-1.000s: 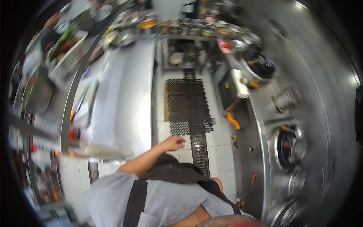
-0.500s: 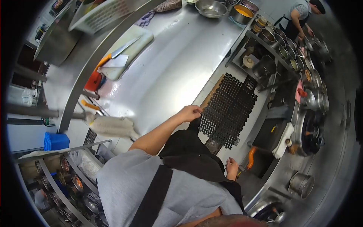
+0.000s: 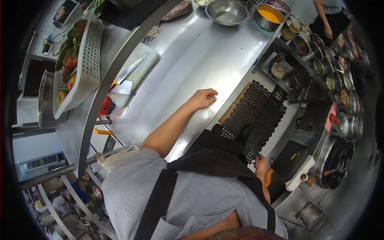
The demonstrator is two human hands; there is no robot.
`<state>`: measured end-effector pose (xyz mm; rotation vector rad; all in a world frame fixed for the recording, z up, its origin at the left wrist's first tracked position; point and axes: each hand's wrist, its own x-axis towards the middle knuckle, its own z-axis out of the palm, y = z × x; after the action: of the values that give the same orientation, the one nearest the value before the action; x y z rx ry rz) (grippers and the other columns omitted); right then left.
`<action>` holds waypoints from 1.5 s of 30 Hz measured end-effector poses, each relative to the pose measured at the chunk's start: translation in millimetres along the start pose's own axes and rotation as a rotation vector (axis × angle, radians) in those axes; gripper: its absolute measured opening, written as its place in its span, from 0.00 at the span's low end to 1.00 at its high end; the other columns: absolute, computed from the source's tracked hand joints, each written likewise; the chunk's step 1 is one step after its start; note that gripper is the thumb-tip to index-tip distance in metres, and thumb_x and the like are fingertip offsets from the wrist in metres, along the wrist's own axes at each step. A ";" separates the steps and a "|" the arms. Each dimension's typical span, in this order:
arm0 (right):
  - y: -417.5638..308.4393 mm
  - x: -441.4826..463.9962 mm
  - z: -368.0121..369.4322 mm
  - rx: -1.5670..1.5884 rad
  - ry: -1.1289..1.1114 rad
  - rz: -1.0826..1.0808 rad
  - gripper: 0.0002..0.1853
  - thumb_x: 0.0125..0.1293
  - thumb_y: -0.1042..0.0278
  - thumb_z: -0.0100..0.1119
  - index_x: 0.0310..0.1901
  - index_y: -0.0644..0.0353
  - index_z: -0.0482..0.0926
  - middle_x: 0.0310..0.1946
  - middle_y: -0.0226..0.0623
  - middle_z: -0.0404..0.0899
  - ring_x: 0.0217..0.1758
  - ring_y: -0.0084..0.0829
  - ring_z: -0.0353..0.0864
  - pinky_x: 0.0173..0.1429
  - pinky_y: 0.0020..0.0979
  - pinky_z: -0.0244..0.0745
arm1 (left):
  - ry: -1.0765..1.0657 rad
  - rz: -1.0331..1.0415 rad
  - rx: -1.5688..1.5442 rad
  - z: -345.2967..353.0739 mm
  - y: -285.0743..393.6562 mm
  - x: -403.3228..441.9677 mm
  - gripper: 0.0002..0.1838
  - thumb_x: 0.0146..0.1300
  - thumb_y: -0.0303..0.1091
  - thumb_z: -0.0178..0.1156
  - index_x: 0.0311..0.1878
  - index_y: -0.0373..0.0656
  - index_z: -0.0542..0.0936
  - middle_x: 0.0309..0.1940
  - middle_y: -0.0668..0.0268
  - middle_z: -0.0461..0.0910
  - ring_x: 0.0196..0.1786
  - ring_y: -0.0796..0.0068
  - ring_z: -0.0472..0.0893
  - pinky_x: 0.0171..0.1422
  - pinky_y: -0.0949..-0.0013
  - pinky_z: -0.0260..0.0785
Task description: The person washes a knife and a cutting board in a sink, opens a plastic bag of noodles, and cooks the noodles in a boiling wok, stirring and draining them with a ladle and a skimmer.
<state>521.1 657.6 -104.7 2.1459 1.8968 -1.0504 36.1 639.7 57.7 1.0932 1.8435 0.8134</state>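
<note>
Hangs right hand (image 3: 261, 164) near orange bar (image 3: 268, 178), with grasp impossible to tell. Has left hand (image 3: 203, 99) out over desk (image 3: 180, 76), close to its edge, fingers half-curled and apparently released; touch unclear. Farther left, shows knife (image 3: 132, 71) lying loose on board (image 3: 138, 78): could get cut by sweeping sideways unseeing. Farthest, at desk's corner, could spill pot (image 3: 265, 25) by bumping it.

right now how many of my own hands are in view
2: your left hand over the steel table, and your right hand to the right of the black apron.
</note>
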 end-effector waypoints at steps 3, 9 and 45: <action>-41.6 29.1 -12.2 -0.065 -0.139 -0.107 0.13 0.58 0.68 0.56 0.44 0.62 0.80 0.36 0.49 0.81 0.44 0.46 0.80 0.49 0.41 0.74 | 0.132 -0.026 0.073 -20.4 -21.6 32.4 0.16 0.59 0.36 0.59 0.50 0.43 0.79 0.38 0.62 0.81 0.42 0.71 0.79 0.51 0.68 0.70; -103.5 122.3 -34.0 -0.206 -0.270 -0.349 0.12 0.55 0.67 0.57 0.40 0.61 0.82 0.36 0.53 0.80 0.43 0.50 0.79 0.49 0.43 0.74 | 0.374 -0.200 0.096 -77.9 -9.7 66.8 0.16 0.59 0.36 0.59 0.49 0.42 0.78 0.36 0.62 0.82 0.41 0.71 0.80 0.49 0.69 0.71; -120.6 137.6 -72.0 -0.760 -0.580 -0.946 0.14 0.60 0.60 0.57 0.35 0.65 0.81 0.33 0.55 0.78 0.41 0.54 0.78 0.43 0.47 0.72 | 2.077 -0.717 0.638 -38.4 -132.0 -377.7 0.39 0.52 0.40 0.61 0.64 0.32 0.60 0.65 0.39 0.57 0.65 0.42 0.60 0.67 0.52 0.55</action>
<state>441.7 835.9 -80.5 0.4497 2.3971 -0.6880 60.1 239.6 87.2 -0.8775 3.8910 0.8665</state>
